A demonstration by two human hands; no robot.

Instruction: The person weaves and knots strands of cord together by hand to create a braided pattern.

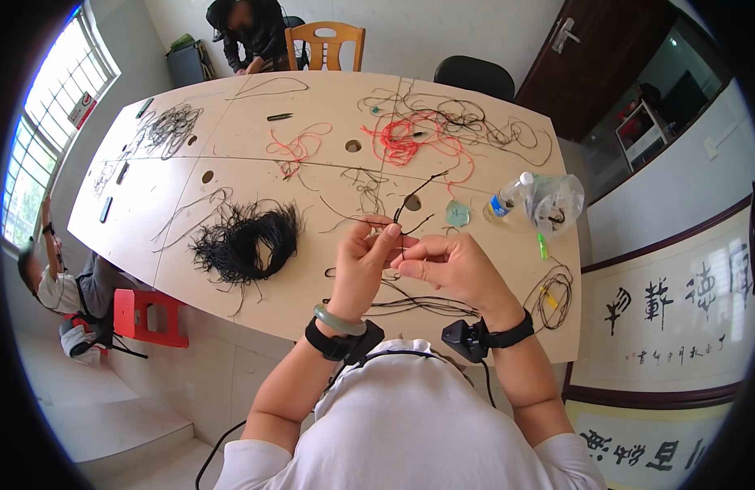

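My left hand [368, 255] is closed, its thumb and fingers pinching a thin black braided cord [418, 189] that sticks up above the fingertips and forks into two ends. Close beside it on the right, my right hand [441, 265] is closed too, thumb against forefinger on a fine strand of the same cord. The strand between the hands is too thin to follow fully. Under and in front of my wrists, long black cords [426, 305] lie on the table. Left of my left hand rests a thick black bundle of cut cords [248, 243].
The wooden table [312, 188] bears red cord [398, 140], dark tangled cord [172, 131], a plastic bottle [508, 200], a clear bag [555, 202] and a green lighter [543, 246]. One person [251, 37] sits across, another [63, 286] at left near a red stool [149, 317].
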